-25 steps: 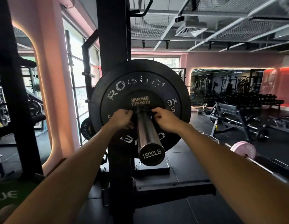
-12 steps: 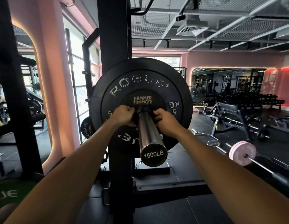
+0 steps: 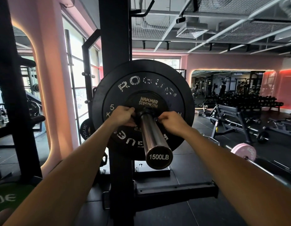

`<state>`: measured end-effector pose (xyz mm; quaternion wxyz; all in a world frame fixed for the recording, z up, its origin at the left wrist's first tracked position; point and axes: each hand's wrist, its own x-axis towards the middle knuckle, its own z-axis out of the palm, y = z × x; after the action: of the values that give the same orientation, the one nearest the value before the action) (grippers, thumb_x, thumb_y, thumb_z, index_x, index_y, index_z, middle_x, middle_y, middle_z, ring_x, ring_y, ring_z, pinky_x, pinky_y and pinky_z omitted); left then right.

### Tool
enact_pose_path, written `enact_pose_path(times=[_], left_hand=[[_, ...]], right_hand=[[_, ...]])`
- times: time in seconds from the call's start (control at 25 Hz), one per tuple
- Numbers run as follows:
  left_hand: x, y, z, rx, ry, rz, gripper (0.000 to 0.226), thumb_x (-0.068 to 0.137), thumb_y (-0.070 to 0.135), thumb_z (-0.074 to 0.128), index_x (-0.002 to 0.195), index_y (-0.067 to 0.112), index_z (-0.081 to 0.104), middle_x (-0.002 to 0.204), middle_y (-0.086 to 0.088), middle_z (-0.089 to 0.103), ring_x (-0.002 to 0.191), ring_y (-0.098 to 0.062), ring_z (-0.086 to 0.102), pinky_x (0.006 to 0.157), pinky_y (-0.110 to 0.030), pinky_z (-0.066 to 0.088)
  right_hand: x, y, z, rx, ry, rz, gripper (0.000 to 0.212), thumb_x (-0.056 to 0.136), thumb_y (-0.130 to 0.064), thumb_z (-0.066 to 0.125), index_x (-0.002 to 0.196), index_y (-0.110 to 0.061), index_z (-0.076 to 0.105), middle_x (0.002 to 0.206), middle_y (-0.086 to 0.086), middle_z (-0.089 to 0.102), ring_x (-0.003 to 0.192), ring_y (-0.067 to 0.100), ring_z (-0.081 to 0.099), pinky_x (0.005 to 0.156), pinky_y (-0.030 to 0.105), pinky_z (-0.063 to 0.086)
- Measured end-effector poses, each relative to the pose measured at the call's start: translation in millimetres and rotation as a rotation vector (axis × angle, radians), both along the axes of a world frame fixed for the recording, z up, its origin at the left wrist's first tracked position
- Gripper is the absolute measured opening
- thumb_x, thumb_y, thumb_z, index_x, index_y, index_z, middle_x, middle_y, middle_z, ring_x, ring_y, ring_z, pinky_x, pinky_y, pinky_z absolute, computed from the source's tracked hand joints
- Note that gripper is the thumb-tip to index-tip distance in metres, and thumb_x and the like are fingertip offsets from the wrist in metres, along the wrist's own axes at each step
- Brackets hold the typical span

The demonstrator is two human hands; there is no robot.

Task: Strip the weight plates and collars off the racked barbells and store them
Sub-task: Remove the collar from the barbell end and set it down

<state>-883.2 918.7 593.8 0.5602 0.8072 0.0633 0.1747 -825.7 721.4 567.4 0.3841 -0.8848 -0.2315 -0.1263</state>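
A large black bumper plate [image 3: 177, 88] with worn white "ROGUE" letters sits on the barbell sleeve [image 3: 153, 136], in front of the black rack upright [image 3: 115, 38]. A smaller black plate [image 3: 147, 101] marked "HAMMER STRENGTH" in yellow lies flat against its front face, also on the sleeve. The sleeve is polished steel and points toward the camera; its end cap reads "1500LB". At the root of the sleeve, just in front of the small plate, there is a dark collar [image 3: 144, 112] around the steel.

The collar lies between the two hands, at the level of the knuckles. The left hand [image 3: 122, 115] is on its left side and the right hand [image 3: 170, 121] on its right side, both arms stretched forward.

The grip of the left hand is curled, with fingers bent round the left edge of the collar and touching the small plate behind it. The grip of the right hand is also curled closed, and its fingertips [image 3: 159, 119] pinch a small dark part at the right side of the collar, beside the sleeve. How firmly each grip presses, I cannot tell.

On the floor at the right lies another bar with a pink plate [image 3: 244, 151].
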Motion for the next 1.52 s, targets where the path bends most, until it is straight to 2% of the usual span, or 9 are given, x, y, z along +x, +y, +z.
enact_pose_path(times=[0.24,0.4,0.56,0.68,0.84,1.12,1.24,1.4,1.52], left_hand=[[-3,-14,2,-0.033,0.118,0.026,0.045,0.103,0.034,0.039,0.116,-0.007,0.051,0.087,-0.029,0.066,0.071,-0.040,0.070,0.052,-0.040,0.060],[-10,-22,0,-0.072,0.213,-0.004,0.057,0.101,0.044,0.038,0.133,-0.003,0.042,0.097,-0.029,0.067,0.070,-0.036,0.070,0.054,-0.040,0.061],[-18,-30,-1,-0.170,0.192,-0.051,0.070,0.100,0.048,0.037,0.149,0.010,0.005,0.089,-0.017,0.062,0.054,-0.023,0.067,0.042,-0.031,0.054],[-23,-39,1,-0.334,0.155,-0.094,0.057,0.100,0.044,0.038,0.140,0.014,0.012,0.090,-0.013,0.055,0.055,-0.022,0.065,0.048,-0.037,0.054],[-27,-49,0,-0.478,0.130,-0.106,0.039,0.097,0.043,0.048,0.091,0.008,0.033,0.088,-0.012,0.049,0.075,-0.024,0.058,0.085,-0.050,0.052],[-27,-58,-6,-0.602,0.011,-0.132,0.028,0.099,0.029,0.047,0.077,0.015,0.036,0.078,-0.009,0.048,0.073,-0.018,0.051,0.074,-0.036,0.049],[-22,-58,-7,-0.651,0.005,-0.095,0.030,0.099,0.027,0.047,0.075,0.014,0.035,0.078,-0.010,0.046,0.074,-0.019,0.051,0.095,-0.047,0.046],[-12,-55,-12,-0.739,-0.009,-0.041,0.029,0.096,0.029,0.054,0.092,0.013,0.030,0.085,-0.012,0.043,0.075,-0.026,0.055,0.091,-0.060,0.050],[-9,-54,-20,-0.757,-0.003,-0.041,0.030,0.098,0.028,0.051,0.082,0.014,0.030,0.083,-0.011,0.041,0.074,-0.027,0.053,0.097,-0.060,0.045]], right_hand=[[-18,14,47,-0.089,-0.039,-0.085,0.050,0.090,-0.060,0.039,0.081,-0.016,0.061,0.101,0.015,0.069,0.090,0.034,0.066,0.085,0.044,0.054],[-24,31,64,-0.229,-0.006,-0.150,0.065,0.090,-0.067,0.035,0.072,-0.008,0.057,0.078,0.009,0.067,0.064,0.025,0.066,0.072,0.037,0.057],[-19,47,66,-0.324,0.007,-0.208,0.072,0.081,-0.071,0.051,0.112,-0.007,0.064,0.109,0.009,0.066,0.091,0.028,0.066,0.080,0.034,0.051],[-14,54,65,-0.318,-0.018,-0.227,0.072,0.082,-0.065,0.055,0.127,-0.010,0.058,0.130,0.012,0.059,0.113,0.031,0.060,0.094,0.036,0.049],[-13,56,67,-0.393,-0.097,-0.200,0.058,0.092,-0.051,0.046,0.129,-0.009,0.056,0.136,0.014,0.054,0.122,0.034,0.054,0.094,0.035,0.043],[-12,53,72,-0.470,-0.147,-0.123,0.046,0.097,-0.035,0.040,0.125,-0.004,0.057,0.132,0.018,0.055,0.116,0.035,0.055,0.088,0.034,0.044],[-11,52,68,-0.431,-0.187,-0.092,0.043,0.096,-0.034,0.042,0.116,0.000,0.060,0.125,0.022,0.057,0.112,0.038,0.056,0.085,0.035,0.045],[-1,27,54,-0.121,-0.043,-0.127,0.033,0.098,-0.019,0.041,0.108,0.006,0.060,0.110,0.026,0.064,0.103,0.039,0.061,0.073,0.031,0.044],[-4,24,53,-0.038,-0.011,-0.111,0.046,0.101,-0.027,0.038,0.074,0.003,0.061,0.053,0.011,0.066,0.056,0.021,0.065,0.066,0.033,0.053]])
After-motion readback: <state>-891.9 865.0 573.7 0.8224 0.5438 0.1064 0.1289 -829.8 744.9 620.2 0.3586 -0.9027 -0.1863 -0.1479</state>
